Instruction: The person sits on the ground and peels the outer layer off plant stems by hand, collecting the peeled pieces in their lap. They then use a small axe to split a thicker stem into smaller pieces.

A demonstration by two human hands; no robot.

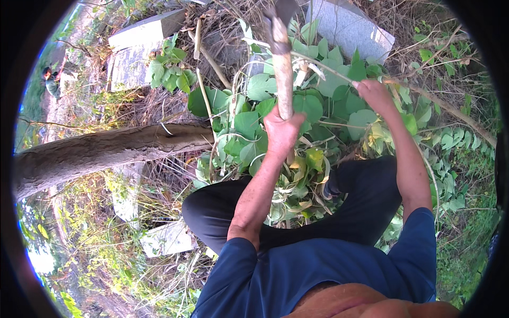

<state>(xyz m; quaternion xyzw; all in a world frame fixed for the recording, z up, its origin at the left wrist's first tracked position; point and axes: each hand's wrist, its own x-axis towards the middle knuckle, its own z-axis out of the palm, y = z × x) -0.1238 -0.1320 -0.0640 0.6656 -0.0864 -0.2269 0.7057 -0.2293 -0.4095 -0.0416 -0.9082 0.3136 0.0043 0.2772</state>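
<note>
My left hand (281, 129) is closed around the pale wooden handle of a hand tool (283, 75). The handle points away from me, and its dark metal head is blurred and partly cut off at the top edge, so its exact kind cannot be told. To the right, my right hand (373, 93) pinches a thin pale vine stem (332, 71), which runs leftward, crossing the tool near its metal collar. Beneath both hands spreads a heap of broad green leaves and vines (308, 107). Light, freshly exposed wood (301, 75) shows among the leaves just right of the handle.
A thick tree trunk (111, 153) reaches in from the left. Stone blocks stand at upper right (350, 30), upper left (137, 59) and lower left (169, 238). Cut sticks (204, 97) and a long branch (449, 103) flank the leaves. Another person (51, 83) is far off at left.
</note>
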